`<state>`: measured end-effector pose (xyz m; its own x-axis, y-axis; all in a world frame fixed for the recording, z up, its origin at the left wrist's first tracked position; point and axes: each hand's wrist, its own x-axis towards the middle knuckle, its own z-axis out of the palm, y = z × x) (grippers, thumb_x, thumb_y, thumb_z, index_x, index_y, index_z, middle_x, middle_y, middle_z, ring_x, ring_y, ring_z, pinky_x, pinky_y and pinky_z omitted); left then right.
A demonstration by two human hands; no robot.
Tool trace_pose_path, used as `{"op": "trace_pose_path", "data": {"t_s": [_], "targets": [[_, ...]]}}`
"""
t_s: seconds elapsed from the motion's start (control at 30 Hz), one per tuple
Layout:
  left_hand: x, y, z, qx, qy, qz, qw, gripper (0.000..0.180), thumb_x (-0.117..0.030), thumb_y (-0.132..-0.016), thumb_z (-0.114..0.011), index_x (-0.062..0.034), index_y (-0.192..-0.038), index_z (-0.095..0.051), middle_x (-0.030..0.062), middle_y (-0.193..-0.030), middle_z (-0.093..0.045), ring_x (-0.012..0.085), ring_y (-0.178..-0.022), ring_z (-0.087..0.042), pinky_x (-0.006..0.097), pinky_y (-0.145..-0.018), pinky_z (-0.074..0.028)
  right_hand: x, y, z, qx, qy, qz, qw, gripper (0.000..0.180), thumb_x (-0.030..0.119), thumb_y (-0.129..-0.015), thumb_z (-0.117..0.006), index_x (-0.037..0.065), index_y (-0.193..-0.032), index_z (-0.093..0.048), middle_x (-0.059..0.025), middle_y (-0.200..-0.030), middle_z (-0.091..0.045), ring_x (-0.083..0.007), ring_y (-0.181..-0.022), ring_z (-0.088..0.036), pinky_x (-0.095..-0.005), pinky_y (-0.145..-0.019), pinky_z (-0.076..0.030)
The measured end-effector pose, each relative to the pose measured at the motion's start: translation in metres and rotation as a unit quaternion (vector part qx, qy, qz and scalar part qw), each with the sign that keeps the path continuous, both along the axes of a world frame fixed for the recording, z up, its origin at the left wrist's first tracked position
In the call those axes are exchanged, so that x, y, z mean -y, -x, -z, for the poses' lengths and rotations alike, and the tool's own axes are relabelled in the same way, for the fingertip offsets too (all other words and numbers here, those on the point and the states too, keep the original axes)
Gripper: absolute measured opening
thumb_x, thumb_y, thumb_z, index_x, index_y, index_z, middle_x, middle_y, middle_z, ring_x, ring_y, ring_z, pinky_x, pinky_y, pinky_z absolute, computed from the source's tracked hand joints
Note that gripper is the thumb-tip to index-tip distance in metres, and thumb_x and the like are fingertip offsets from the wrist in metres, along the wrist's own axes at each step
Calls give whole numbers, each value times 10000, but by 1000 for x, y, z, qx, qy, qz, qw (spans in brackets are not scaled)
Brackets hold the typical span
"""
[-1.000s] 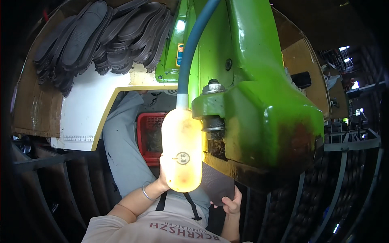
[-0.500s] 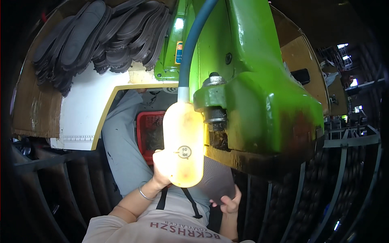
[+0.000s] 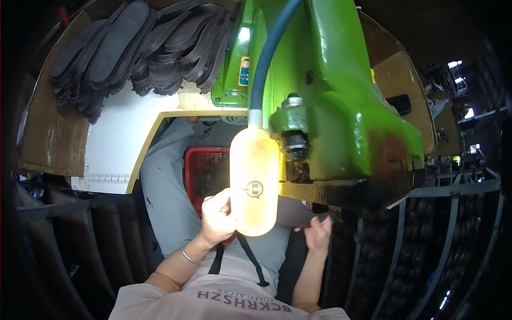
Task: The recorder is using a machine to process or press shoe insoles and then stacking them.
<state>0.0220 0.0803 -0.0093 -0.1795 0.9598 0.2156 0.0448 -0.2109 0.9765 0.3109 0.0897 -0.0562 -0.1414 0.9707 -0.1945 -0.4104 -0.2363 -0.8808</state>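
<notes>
A dark grey-brown shoe sole [image 3: 300, 213] is under the head of the green machine [image 3: 357, 138], its near end jutting out on the right. My right hand [image 3: 318, 234] grips that end, fingers at its edge and thumb below. My left hand [image 3: 216, 217] is closed beside the glowing oblong lamp [image 3: 254, 184], which hides its fingertips and the left part of the sole. The sole seems to run between both hands. The lamp hangs on a blue-grey flexible neck [image 3: 263, 69] in front of the machine.
Stacks of dark soles [image 3: 114, 50] lie on the white tabletop [image 3: 114, 144] at left, by cardboard [image 3: 53, 138]. Below, a red basket [image 3: 193, 184] stands near my legs. Metal rack bars [image 3: 453, 234] stand at the right. A dark object [image 3: 398, 104] sits behind the machine.
My right hand has moved up and to the right with the sole's end. The sole has turned flatter and sits closer under the machine head. My left hand has shifted slightly right.
</notes>
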Motion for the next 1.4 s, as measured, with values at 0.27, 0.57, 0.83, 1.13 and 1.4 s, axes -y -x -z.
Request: {"op": "trace_pose_path", "data": {"t_s": [0.27,0.57,0.83,1.13,1.4], "targets": [[-31,-13,29,56,-112,44,991,283,-130,-707,-733,77,-866,-624,165,-802,-682,199,-653,-674,305,-637,-525,69,12,18,-73,66,10,995,393,170,-911,-631,-81,-1186,-508,-220,-987,-646,-328,-755,-667,-401,-609,-557],[-8,1,-3,181,33,14,983,256,-22,-811,-664,85,-1040,-623,103,-899,-708,148,-788,-673,280,-749,-532,24,4,-51,65,-25,107,992,448,146,-844,-559,-94,-1205,-447,-205,-923,-604,-236,-538,-581,-300,-376,-468],[-2,30,-22,136,27,-4,990,261,8,-812,-676,49,-1066,-633,98,-982,-686,148,-900,-649,281,-842,-506,-47,-6,-29,-47,-38,28,998,490,17,-826,-540,-57,-1298,-430,-203,-1059,-617,-222,-678,-631,-297,-449,-496],[31,96,8,213,107,-51,970,253,-42,-847,-633,73,-1069,-594,90,-951,-668,108,-838,-612,243,-783,-484,-48,53,6,93,-149,-22,984,411,-23,-803,-603,-65,-1201,-509,-179,-1050,-640,-214,-733,-646,-296,-559,-511],[88,108,47,147,232,-20,961,218,-96,-834,-711,-50,-768,-509,-41,-771,-522,29,-701,-421,204,-602,-366,-44,97,-2,260,-283,-44,922,342,-59,-782,-660,-72,-1114,-580,-158,-1043,-660,-208,-782,-659,-295,-657,-525]]}}
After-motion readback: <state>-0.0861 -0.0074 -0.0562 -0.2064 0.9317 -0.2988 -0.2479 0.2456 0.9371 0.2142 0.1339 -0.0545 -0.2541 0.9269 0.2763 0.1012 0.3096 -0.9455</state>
